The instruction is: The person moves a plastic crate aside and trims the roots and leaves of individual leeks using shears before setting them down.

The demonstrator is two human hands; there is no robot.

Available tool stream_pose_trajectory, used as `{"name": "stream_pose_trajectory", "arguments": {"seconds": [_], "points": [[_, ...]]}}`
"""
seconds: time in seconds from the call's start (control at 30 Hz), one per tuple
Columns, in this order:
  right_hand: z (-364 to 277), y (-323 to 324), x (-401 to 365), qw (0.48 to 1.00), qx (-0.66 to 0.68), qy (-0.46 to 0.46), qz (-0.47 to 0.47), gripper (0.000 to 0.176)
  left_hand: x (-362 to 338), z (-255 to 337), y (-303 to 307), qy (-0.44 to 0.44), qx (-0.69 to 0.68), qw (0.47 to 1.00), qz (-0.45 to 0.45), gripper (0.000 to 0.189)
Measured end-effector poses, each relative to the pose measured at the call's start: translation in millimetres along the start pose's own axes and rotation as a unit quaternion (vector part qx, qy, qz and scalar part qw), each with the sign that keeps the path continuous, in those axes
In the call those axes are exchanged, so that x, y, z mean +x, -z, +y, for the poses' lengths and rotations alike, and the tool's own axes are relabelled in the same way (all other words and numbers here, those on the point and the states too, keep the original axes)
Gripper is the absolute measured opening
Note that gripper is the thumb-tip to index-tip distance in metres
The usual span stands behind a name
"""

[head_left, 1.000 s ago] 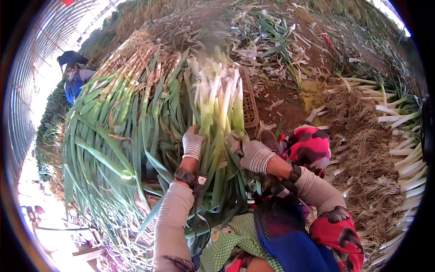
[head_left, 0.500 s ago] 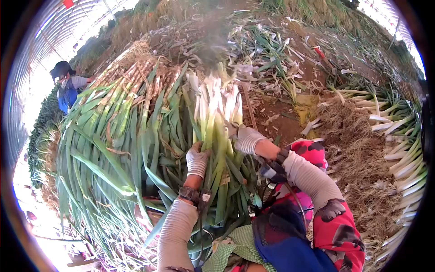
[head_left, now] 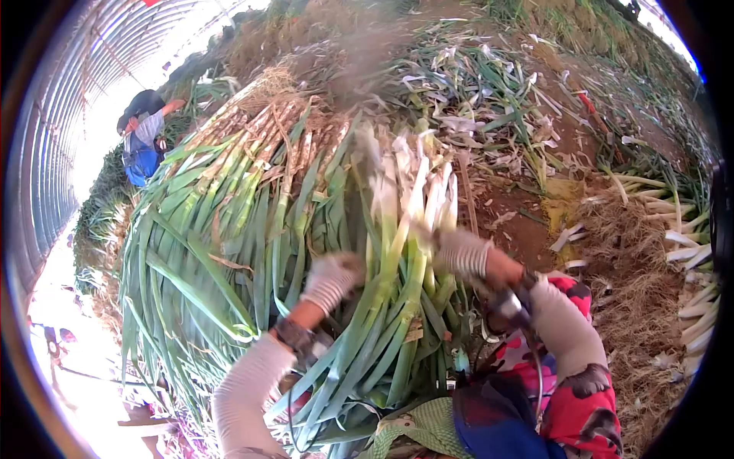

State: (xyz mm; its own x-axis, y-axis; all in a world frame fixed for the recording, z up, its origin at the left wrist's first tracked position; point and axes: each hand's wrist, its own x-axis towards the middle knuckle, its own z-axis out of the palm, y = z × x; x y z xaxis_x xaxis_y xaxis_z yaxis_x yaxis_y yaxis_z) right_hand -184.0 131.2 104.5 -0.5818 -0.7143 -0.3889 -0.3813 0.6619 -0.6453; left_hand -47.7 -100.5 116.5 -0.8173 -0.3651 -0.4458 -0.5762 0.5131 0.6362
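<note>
Peeled leeks [head_left: 417, 199] with white shanks and green leaves lie in a loose bunch before me, roots end pointing away. My left hand [head_left: 336, 277], in a pale glove, is just left of their green stalks; motion smears its fingers. My right hand [head_left: 460, 252], gloved as well, is at the right side of the bunch, its fingertips overlapping the stalks. Blur hides whether it grips one. Both wrists carry strapped dark devices. Left of the bunch spreads a big pile of unpeeled leeks [head_left: 229, 199] with brown, dirty shanks.
Stripped leaves and skins [head_left: 489, 99] litter the soil beyond. On the right lie more leeks [head_left: 699, 306] beside matted roots [head_left: 619, 298]. A person in blue [head_left: 143, 141] bends at the far left, under the ribbed tunnel wall [head_left: 53, 161].
My left hand has come away from the stalks, moving left. The right hand has shifted slightly right and down. The leek leaves now fan toward the lower left. The view has turned somewhat left.
</note>
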Motion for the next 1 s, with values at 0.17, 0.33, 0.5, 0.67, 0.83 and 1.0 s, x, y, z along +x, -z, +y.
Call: {"name": "stream_pose_trajectory", "arguments": {"seconds": [0.17, 0.33, 0.5, 0.67, 0.83, 1.0], "points": [[-15.4, 2.8, -8.1, 0.996, 0.058, -0.066, 0.026, 0.047, 94.8, -29.1, 93.3, 0.004, 0.393, 0.847, 0.359, 0.046], [-21.3, -46.1, 7.4, 0.977, 0.035, 0.198, -0.075, 0.057, 113.0, -42.1, 111.9, 0.132, 0.369, 0.891, 0.229, 0.052], [-39.9, -15.6, 3.1, 0.999, 0.045, 0.024, 0.011, 0.061, 99.3, -41.0, 127.4, 0.073, 0.318, 0.923, 0.205, 0.051], [-33.3, -39.9, 11.3, 0.993, 0.05, 0.096, 0.035, 0.06, -2.4, 9.6, 148.5, -0.191, 0.013, 0.96, 0.204, 0.046], [-39.2, -35.3, -18.2, 0.987, 0.146, 0.051, 0.047, 0.058, -83.5, 147.4, 172.7, -0.295, 0.126, 0.918, 0.234, 0.039], [-30.4, -33.8, -76.7, 0.97, 0.226, -0.065, 0.059, 0.057, -59.9, 176.3, 115.8, -0.223, 0.211, 0.899, 0.312, 0.039]]}}
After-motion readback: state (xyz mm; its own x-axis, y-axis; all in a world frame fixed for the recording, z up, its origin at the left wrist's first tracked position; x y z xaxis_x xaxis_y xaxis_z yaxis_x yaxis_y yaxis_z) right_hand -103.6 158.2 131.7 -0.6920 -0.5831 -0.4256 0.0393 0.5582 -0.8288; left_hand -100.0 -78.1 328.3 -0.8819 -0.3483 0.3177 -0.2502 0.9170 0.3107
